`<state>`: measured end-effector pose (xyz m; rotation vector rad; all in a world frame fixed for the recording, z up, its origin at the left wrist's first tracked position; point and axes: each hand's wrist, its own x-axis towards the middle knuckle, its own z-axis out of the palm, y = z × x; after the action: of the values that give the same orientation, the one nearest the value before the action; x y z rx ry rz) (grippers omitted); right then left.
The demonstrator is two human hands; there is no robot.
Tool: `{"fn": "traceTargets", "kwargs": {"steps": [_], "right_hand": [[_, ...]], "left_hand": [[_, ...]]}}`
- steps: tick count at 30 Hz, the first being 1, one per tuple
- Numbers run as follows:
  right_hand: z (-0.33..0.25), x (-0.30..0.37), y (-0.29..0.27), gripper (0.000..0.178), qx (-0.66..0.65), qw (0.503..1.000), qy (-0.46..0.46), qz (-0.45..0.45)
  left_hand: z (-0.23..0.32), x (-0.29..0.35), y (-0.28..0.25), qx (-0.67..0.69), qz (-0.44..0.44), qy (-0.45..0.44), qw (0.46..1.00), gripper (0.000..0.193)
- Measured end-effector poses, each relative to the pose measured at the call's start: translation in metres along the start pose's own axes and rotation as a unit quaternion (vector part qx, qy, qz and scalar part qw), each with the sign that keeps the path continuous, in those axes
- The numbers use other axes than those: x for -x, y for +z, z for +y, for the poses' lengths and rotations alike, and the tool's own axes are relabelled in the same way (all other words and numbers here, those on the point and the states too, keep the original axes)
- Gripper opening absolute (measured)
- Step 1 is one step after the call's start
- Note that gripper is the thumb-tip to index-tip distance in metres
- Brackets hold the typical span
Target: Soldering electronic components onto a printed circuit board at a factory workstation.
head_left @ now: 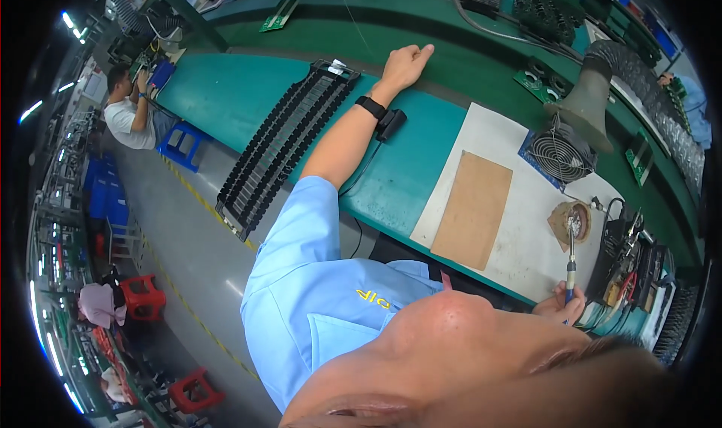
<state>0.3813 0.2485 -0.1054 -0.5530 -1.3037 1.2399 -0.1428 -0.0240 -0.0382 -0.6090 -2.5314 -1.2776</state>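
Note:
My left hand (404, 68) reaches out over the green line past the far side of the bench, fingers curled in and thumb sticking out; nothing shows in it. A black band (371, 107) is round that wrist, with a black box-shaped device (391, 125) and a thin cable beside it. My right hand (560, 305) grips a soldering iron (571, 266) by its handle, low at the right. The iron's metal end points into a small round dish (578, 221) with silvery stuff inside; whether the tip touches it I cannot tell.
Left of my arm, a long black slotted rack (289, 138) overhangs the bench. A brown board (474, 210) lies on a white sheet (436, 225). A fan (558, 156) sits under a fume hose (587, 108). Circuit boards (281, 14) rest on the line. A person (131, 112) sits far left.

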Motion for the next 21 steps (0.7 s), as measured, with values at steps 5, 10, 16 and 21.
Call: {"fn": "traceTargets", "kwargs": {"steps": [5, 10, 16, 21], "right_hand": [[-0.002, 0.01, -0.016, 0.026, 0.106, 0.994, -0.036, -0.003], [-0.01, 0.005, 0.019, 0.024, 0.292, 0.953, -0.082, -0.024], [-0.035, 0.004, 0.033, 0.03, 0.031, 0.999, 0.018, -0.019], [-0.045, 0.003, 0.029, 0.03, 0.041, 0.998, 0.033, -0.032]], "left_hand": [[-0.01, -0.009, 0.019, -0.087, -0.011, 0.064, 0.994, 0.05], [-0.028, -0.019, 0.001, -0.237, -0.043, 0.259, 0.936, 0.033], [-0.021, -0.023, 0.014, -0.026, -0.072, 0.056, 0.996, 0.066], [-0.015, -0.018, 0.013, -0.014, -0.067, 0.052, 0.996, 0.067]]}}
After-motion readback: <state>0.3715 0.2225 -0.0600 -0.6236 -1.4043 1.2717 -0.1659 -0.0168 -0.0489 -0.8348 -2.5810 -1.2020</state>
